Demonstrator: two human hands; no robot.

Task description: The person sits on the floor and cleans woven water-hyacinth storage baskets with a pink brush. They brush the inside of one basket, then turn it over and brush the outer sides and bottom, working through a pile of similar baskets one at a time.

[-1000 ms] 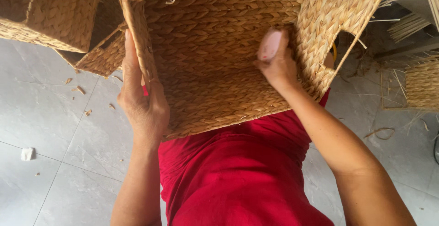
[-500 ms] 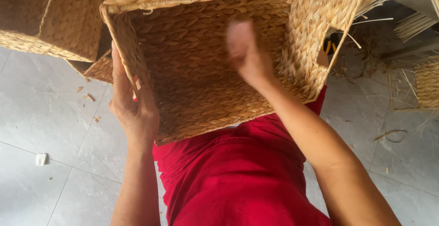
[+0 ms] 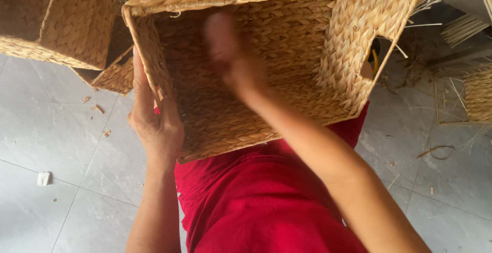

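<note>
A rectangular woven straw basket (image 3: pixel 307 84) rests tilted on my lap, its opening facing me, over red clothing (image 3: pixel 266 202). My left hand (image 3: pixel 154 120) grips the basket's left rim and wall. Inside the basket, my right hand (image 3: pixel 230 53) is blurred, pressed flat against the woven bottom near the upper left. A cut-out handle hole (image 3: pixel 374 58) shows in the basket's right wall. Loose straw ends stick out at its top right corner.
Another woven basket (image 3: pixel 56 17) stands at the upper left with a flat woven piece (image 3: pixel 115 74) below it. Bundles of straw (image 3: pixel 461 27) and a partly woven piece (image 3: pixel 479 94) lie at the right. Straw scraps and a small white scrap (image 3: pixel 44 178) dot the grey tiled floor.
My right hand has slid leftward across the inside of the basket, from the right wall to the upper left. The basket has shifted slightly; my left hand keeps its grip.
</note>
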